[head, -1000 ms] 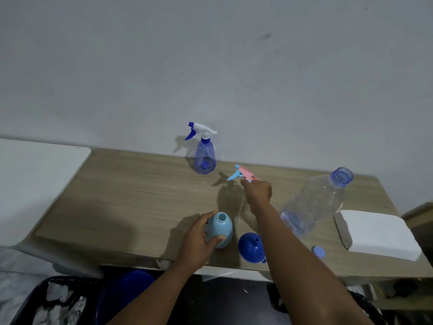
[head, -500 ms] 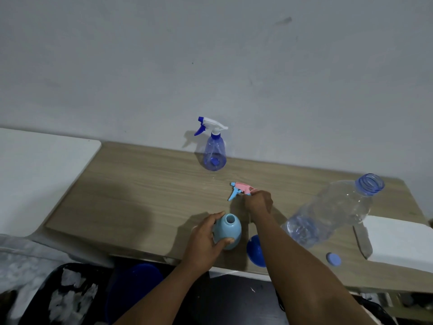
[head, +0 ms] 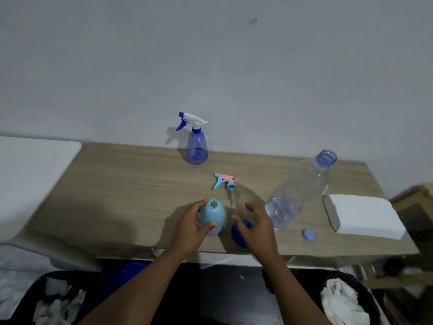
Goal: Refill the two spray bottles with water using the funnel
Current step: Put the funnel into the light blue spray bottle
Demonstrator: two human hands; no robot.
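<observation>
My left hand (head: 191,227) grips a light blue spray bottle (head: 212,216) that stands upright near the table's front edge, its neck uncapped. Its pink and blue spray head (head: 226,181) lies on the table behind it, tube pointing toward me. My right hand (head: 256,222) hovers with fingers spread just above the dark blue funnel (head: 240,232), which lies at the front edge, partly hidden by the hand. A clear blue spray bottle (head: 197,146) with its white trigger on stands by the wall. A large clear water bottle (head: 300,191), uncapped, holds a little water.
The water bottle's blue cap (head: 308,234) lies near the wooden table's (head: 131,191) front edge. A white stack of paper (head: 363,215) sits at the right end. A white surface (head: 30,174) adjoins on the left. Dark bins with rags (head: 339,301) stand below.
My right hand laid the pink spray head on the table, let go and drew back toward the funnel. The left hand stayed on the light blue bottle.
</observation>
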